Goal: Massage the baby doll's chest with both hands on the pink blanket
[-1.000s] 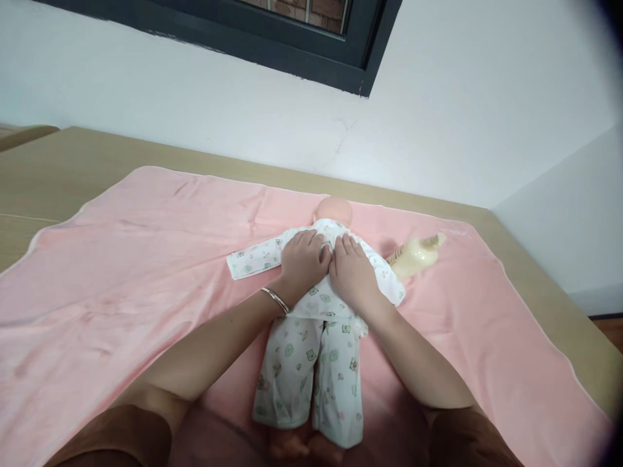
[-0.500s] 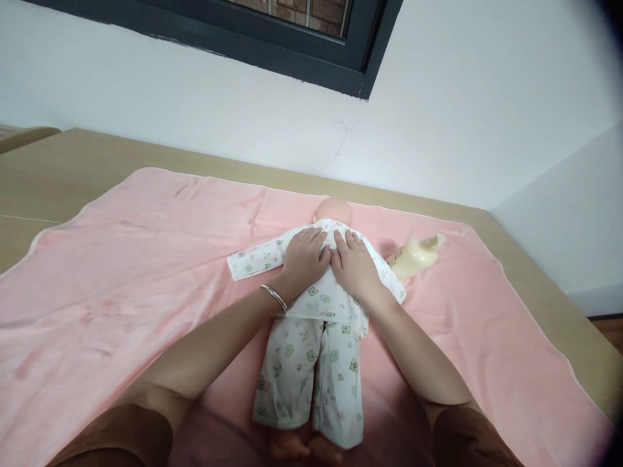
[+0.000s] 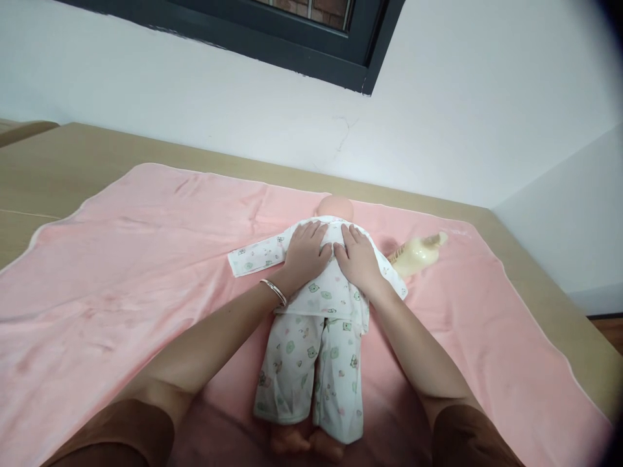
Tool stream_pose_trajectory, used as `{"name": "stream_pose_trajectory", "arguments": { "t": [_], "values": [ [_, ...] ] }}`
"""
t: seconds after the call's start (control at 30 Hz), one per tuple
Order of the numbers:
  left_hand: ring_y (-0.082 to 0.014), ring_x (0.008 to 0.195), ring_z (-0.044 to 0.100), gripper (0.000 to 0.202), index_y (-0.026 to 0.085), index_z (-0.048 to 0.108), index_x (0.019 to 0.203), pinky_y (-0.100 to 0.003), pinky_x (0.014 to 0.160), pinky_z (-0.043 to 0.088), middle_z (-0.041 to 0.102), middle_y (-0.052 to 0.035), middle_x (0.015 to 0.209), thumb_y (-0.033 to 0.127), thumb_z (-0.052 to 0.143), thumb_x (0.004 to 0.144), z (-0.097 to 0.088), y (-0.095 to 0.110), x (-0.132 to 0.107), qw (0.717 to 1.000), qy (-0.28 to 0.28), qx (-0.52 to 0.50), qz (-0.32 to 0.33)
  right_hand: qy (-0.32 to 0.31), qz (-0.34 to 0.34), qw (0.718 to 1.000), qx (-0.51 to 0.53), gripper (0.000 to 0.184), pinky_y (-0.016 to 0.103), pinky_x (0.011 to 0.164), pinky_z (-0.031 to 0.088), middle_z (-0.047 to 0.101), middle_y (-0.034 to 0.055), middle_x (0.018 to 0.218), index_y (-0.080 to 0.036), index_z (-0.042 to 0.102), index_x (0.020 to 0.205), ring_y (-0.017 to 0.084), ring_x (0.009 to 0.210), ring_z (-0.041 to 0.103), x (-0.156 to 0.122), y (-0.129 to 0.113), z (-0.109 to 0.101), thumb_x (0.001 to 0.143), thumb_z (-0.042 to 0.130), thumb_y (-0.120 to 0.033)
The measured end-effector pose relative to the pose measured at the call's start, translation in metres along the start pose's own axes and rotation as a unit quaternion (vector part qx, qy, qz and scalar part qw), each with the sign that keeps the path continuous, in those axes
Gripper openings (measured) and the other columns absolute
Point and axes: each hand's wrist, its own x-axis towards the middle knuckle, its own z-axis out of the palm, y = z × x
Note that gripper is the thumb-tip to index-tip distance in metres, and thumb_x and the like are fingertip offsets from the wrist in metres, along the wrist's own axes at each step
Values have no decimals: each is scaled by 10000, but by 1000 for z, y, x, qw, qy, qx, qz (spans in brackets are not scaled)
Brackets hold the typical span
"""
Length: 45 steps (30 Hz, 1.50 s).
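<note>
A baby doll point(image 3: 335, 206) lies face down, its head toward the wall and its bare feet toward me. It wears a white printed top point(image 3: 325, 295) and matching trousers point(image 3: 287, 370). My left hand point(image 3: 307, 251) rests flat on the left side of its upper back, fingers stretched out. On the right side of the back my right hand point(image 3: 359, 254) lies flat too, fingers slightly spread. Both thumbs point inward, a small gap between them. Right of the doll, partly hidden by its sleeve, is a pale yellow bottle point(image 3: 419, 251) lying on its side.
A pink blanket point(image 3: 160, 246) with a few creases lies under the doll, spread over a wooden table point(image 3: 97, 149). Behind the table stands a white wall point(image 3: 233, 110) with a dark window frame point(image 3: 292, 55). Another wall meets it at the right.
My hands have drawn slightly apart on the doll's back, the right one shifting a little to the right. The doll and the bottle look unmoved.
</note>
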Motion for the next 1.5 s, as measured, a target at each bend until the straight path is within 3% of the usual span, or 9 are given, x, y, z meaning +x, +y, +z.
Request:
{"name": "stream_pose_trajectory", "arguments": {
  "t": [0.1,0.23,0.33,0.47,0.7,1.5],
  "values": [
    [-293,1211,608,339,133,659,1201,-478,1085,484,685,-154,1268,236,499,920,-4,2,-2,999,24,-5,23,10,-24,999,-22,533,543,1216,287,396,194,1604,-153,427,1546,358,1501,353,-8,-9,0,1034,348,-277],
    [-266,1064,654,220,161,704,998,-425,969,546,734,-123,1115,219,506,920,-11,7,-5,997,59,5,45,27,-34,997,-57,509,513,1191,348,464,237,1546,-92,512,1487,382,1453,426,-25,-28,-2,1016,376,-232],
    [-264,1003,653,183,176,700,930,-414,910,557,734,-109,1045,208,522,901,-14,10,-7,997,68,13,20,39,-21,998,-51,494,496,1170,392,523,207,1510,-99,557,1453,367,1426,469,-30,-33,-4,1013,388,-247],
    [-283,1058,631,227,162,685,1029,-452,973,534,713,-127,1105,215,512,893,-13,10,-4,999,46,0,-24,53,18,998,9,454,448,1150,436,575,126,1483,-172,629,1388,309,1406,507,-20,-23,-4,993,431,-276],
    [-310,1291,555,421,111,620,1281,-506,1155,423,643,-164,1348,238,467,909,-3,3,0,999,-12,-33,-39,71,-22,997,37,548,500,1233,298,480,170,1555,-99,494,1492,314,1477,398,-3,0,13,992,403,-302],
    [-309,1291,562,420,141,623,1278,-519,1150,432,648,-156,1341,238,471,899,-1,1,0,998,-5,-43,-43,66,-20,996,50,552,505,1232,270,472,149,1565,-122,477,1501,284,1487,371,-5,-1,13,1004,346,-324]
  ]
}}
